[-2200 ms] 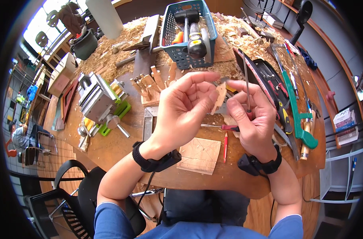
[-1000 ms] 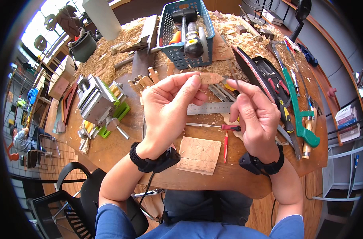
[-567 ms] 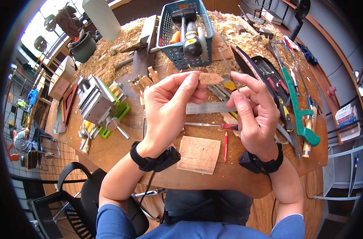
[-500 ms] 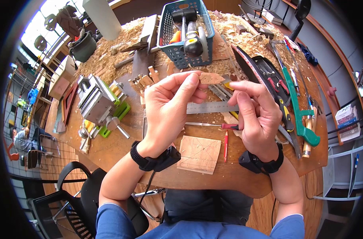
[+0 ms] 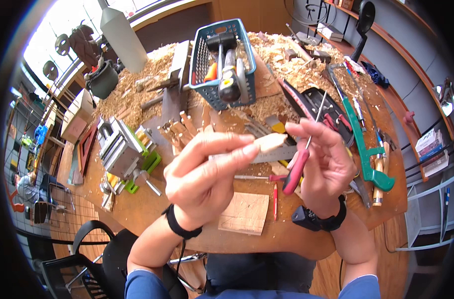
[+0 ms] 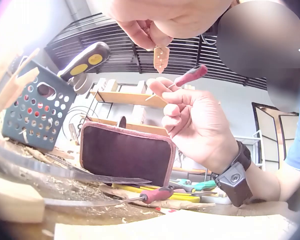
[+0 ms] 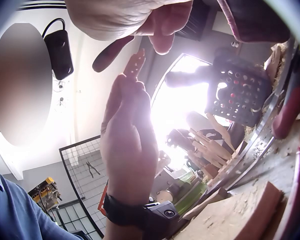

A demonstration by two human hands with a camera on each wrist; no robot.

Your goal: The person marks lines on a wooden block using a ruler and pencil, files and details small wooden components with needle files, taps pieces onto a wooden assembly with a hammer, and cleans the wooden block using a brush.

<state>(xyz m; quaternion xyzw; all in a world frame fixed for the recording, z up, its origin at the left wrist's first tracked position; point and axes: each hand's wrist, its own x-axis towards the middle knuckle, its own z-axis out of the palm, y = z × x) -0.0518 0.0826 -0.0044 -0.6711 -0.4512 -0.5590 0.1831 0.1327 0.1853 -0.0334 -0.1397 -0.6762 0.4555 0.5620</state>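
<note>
My left hand (image 5: 207, 174) pinches a small pale wooden piece (image 5: 269, 143) between thumb and fingertips. In the left wrist view this wooden piece (image 6: 161, 59) hangs point down and has several small holes. My right hand (image 5: 331, 159) holds a thin-shafted hand tool (image 5: 296, 173) with a red-and-black handle. Its handle slants down toward me, and the bare metal shaft rises past the fingers. The right fingertips are close to the pointed end of the wood. Both hands are raised over the wooden table (image 5: 296, 239).
A square wooden board (image 5: 244, 214) with pencil lines lies in front, beside a red pencil (image 5: 275, 202). Behind the hands are a steel ruler (image 5: 274, 153) and a blue basket (image 5: 222, 94) of tools. A vise (image 5: 120, 142) stands left, a green-handled saw (image 5: 361, 149) right.
The left hand has turned and come lower, tilting the wooden piece upward toward the right. The right hand has lowered and turned, bringing the tool's red-and-black handle into view. The head view has shifted.
</note>
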